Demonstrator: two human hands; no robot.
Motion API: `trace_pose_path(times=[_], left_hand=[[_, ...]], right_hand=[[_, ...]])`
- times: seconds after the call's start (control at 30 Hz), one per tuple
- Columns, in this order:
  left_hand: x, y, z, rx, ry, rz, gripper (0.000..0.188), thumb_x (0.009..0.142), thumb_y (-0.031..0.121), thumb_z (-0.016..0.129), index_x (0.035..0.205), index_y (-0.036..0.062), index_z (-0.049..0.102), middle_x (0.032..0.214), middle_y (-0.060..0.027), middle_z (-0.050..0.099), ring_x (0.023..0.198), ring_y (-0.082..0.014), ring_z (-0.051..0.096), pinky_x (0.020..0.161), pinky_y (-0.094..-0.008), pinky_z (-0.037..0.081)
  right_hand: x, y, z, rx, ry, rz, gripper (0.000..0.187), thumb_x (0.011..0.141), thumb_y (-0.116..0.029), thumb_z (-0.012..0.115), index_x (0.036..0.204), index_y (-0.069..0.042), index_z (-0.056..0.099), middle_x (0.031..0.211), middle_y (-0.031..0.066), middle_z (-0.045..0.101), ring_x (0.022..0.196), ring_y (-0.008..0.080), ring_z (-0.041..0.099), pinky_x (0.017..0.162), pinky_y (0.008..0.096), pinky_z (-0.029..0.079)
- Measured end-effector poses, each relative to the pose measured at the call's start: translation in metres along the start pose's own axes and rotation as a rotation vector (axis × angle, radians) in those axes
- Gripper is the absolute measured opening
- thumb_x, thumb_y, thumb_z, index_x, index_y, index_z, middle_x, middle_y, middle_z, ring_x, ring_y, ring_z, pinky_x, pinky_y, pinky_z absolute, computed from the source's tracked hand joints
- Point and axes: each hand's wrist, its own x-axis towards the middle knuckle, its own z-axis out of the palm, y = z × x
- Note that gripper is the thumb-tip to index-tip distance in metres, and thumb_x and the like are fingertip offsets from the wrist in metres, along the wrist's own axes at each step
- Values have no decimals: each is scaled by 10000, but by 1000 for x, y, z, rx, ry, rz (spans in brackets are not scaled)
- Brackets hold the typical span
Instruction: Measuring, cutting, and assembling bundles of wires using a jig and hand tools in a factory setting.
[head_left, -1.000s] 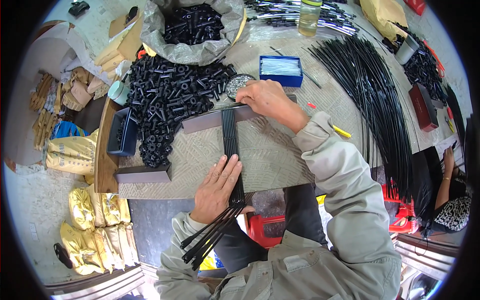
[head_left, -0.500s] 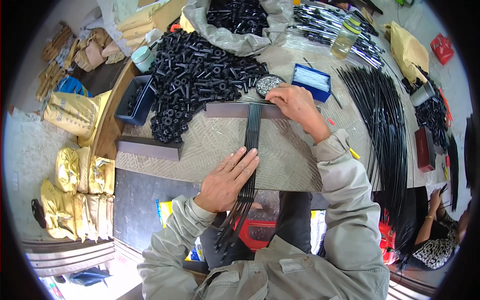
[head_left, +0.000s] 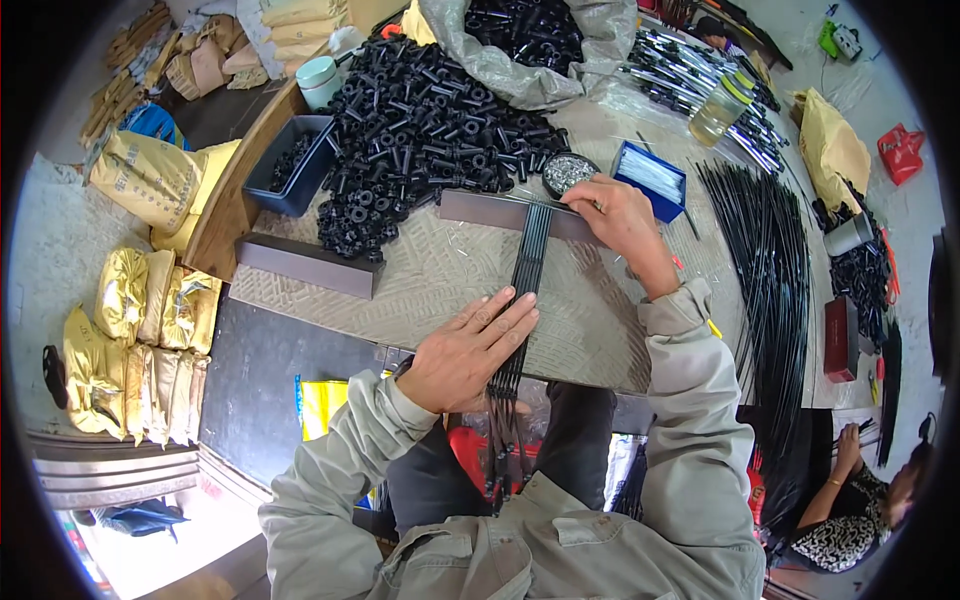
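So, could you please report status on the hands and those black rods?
Left hand flat on black rods; right hand beside round dish, grip unclear. Rods' upper ends at grey bar. Black fittings heaped near bar's left end.

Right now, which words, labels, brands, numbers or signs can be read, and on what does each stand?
None can be read clearly.
Large tan sack: printed characters, too small and blurred to read.
Gold bag at lower left: faint markings, too blurred to read.

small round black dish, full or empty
Not empty: small silvery pieces cover the visible inside of the small round black dish beside the right hand; depth cannot be told.
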Motion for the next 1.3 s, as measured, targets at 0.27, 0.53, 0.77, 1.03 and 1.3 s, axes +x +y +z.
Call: trace_pose_path(times=[0.27, 0.53, 0.77, 1.03, 1.3], left_hand=[[-1, 0, 2, -13, 7, 8, 882, 688, 617, 568, 1293, 1, 387, 1377, -139, 352, 1283, -318, 315, 1029, -402, 296], [-1, -1, 3, -1, -2, 12, 888, 688, 624, 563, 1301, 8, 381, 1381, -134, 347, 1285, -316, 313, 1029, -403, 296], [0, -3, 3, 32, -35, 14, 899, 687, 632, 556, 1310, 11, 369, 1387, -134, 337, 1287, -318, 309, 1027, -405, 296], [7, 2, 3, 21, -51, 20, 890, 681, 615, 583, 1294, -2, 391, 1360, -154, 371, 1264, -341, 341, 1026, -417, 299], [10, 8, 1, 22, -87, -24, 902, 674, 608, 589, 1310, 5, 375, 1382, -142, 345, 1280, -331, 317, 1029, -415, 290]], right_hand=[[1, -7, -1, -70, -5, 24, 85, 769, -119, 590, 829, -132, 650, 766, 57, 605, 677, 281, 601, 563, 359, 458], [0, -8, 1, -81, 34, 14, 70, 775, -129, 582, 823, -131, 634, 749, 54, 589, 656, 283, 594, 547, 369, 452], [2, -9, 7, -108, 50, -28, 55, 788, -137, 572, 816, -138, 619, 746, 47, 583, 654, 283, 594, 541, 381, 454], [5, -3, 17, -47, 97, -80, 53, 799, -117, 552, 828, -116, 596, 776, 45, 585, 690, 280, 594, 540, 379, 449], [-1, 9, -4, -215, -35, -62, 63, 786, -93, 529, 815, -95, 585, 808, 67, 587, 696, 288, 592, 539, 392, 444]])
